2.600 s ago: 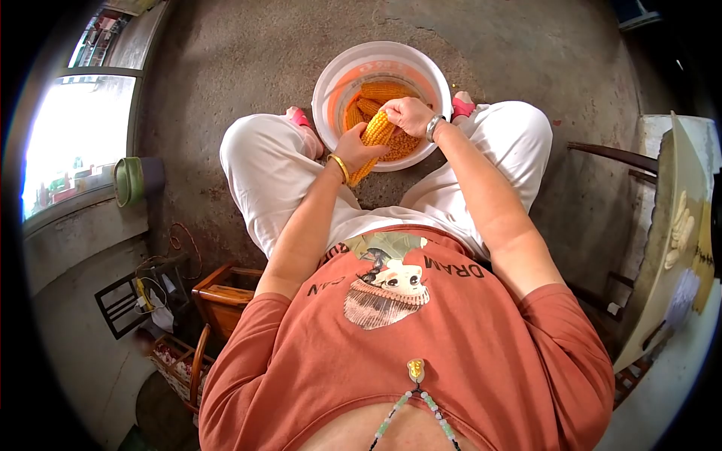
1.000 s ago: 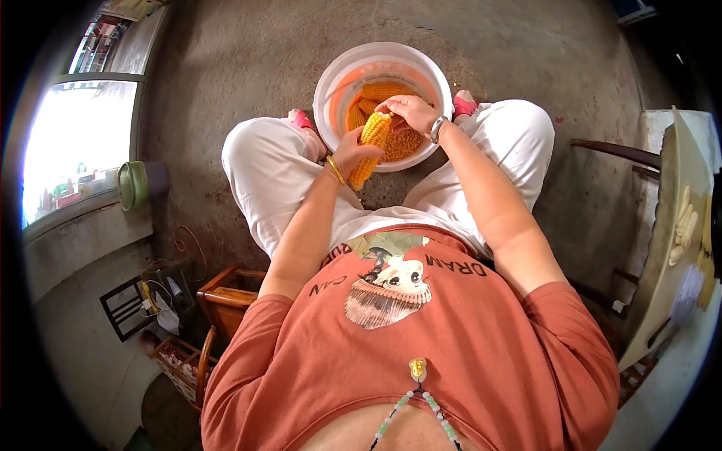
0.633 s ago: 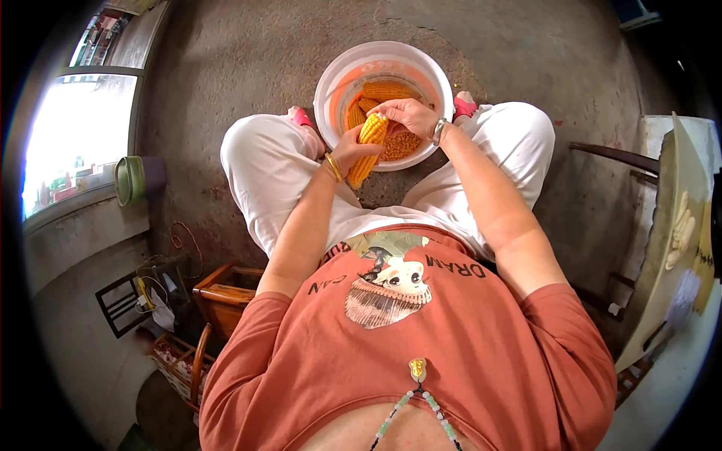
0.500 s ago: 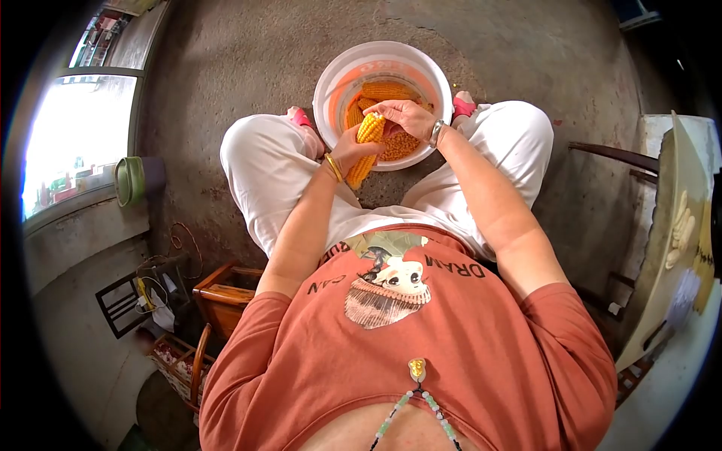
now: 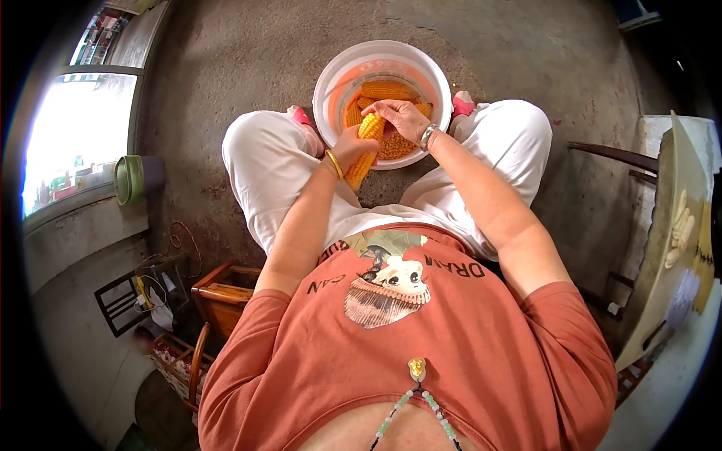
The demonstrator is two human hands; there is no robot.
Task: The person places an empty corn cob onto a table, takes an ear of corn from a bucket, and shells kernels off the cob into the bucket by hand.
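Observation:
A yellow ear of corn (image 5: 361,167) is tilted over the near rim of a white bucket (image 5: 325,94), its upper end above the opening. My left hand (image 5: 347,147) is wrapped round the ear's middle. At its upper end, my right hand (image 5: 407,120) has its thumb and fingers closed against the kernels; part of the grip is hidden. Inside the bucket lie several more ears (image 5: 388,89) and a heap of loose kernels (image 5: 397,149) beneath my right hand.
The bucket stands on a concrete floor (image 5: 226,60) between my knees. To the left are a wooden stool (image 5: 226,295), a basket (image 5: 177,364) and a green container (image 5: 130,180) by the window. A table-like board (image 5: 654,248) stands on the right.
My right hand has shifted slightly left and its fingers have bent more over the ear's upper end. The left hand keeps its hold, nearly still.

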